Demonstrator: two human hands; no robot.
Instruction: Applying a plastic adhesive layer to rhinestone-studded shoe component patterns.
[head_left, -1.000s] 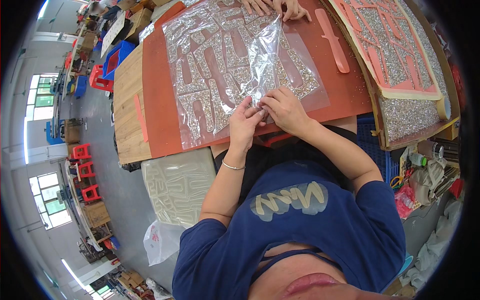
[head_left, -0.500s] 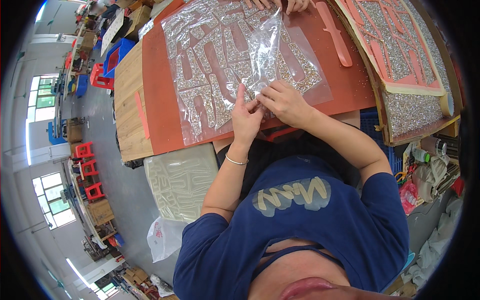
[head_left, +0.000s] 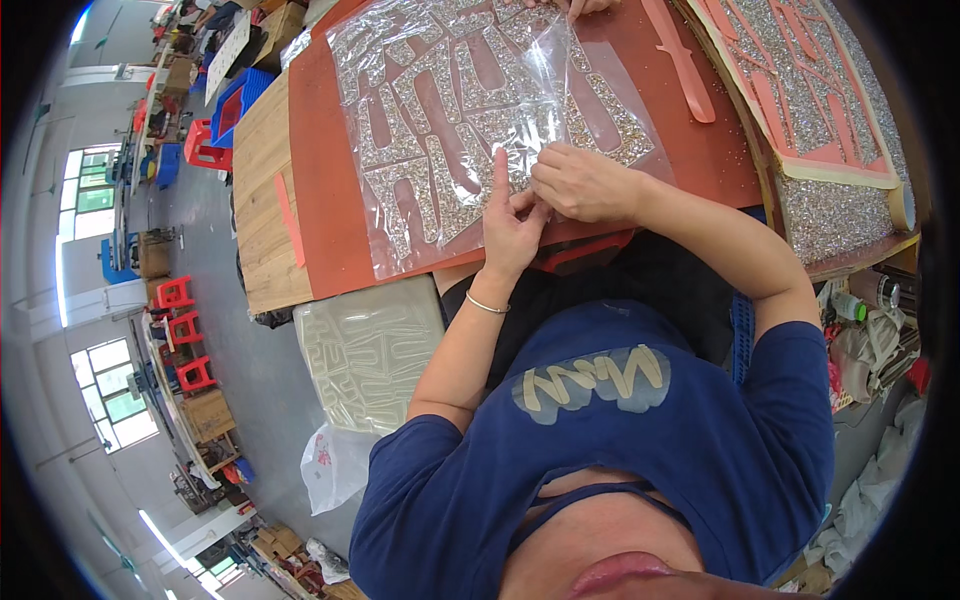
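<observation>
A sheet of clear plastic film [head_left: 385,232] lies over a glittering rhinestone pattern [head_left: 435,130] with elongated bare shapes in it. Close together at the film's near edge, my left hand [head_left: 513,228] and my right hand [head_left: 590,186] meet fingertip to fingertip. Both pinch the film, though the exact spot between the fingers is hidden. My left index finger points up, away from the pinch. From my hands a shiny, wrinkled fold of film [head_left: 545,75] runs toward the far side. Under it all is a reddish-brown mat [head_left: 335,245].
Another person's hands [head_left: 578,8] rest at the far edge. On the right stands a tray of loose rhinestones [head_left: 835,215] with a pink cut-out stencil [head_left: 830,165]. Pink strips [head_left: 686,75] lie on the mat and wooden board [head_left: 262,240]. Beside my left arm is a plastic-wrapped stack [head_left: 370,350].
My hands have shifted slightly right within the view and stay pinched together at the film. The other person's hands have drawn partly out of view at the top.
</observation>
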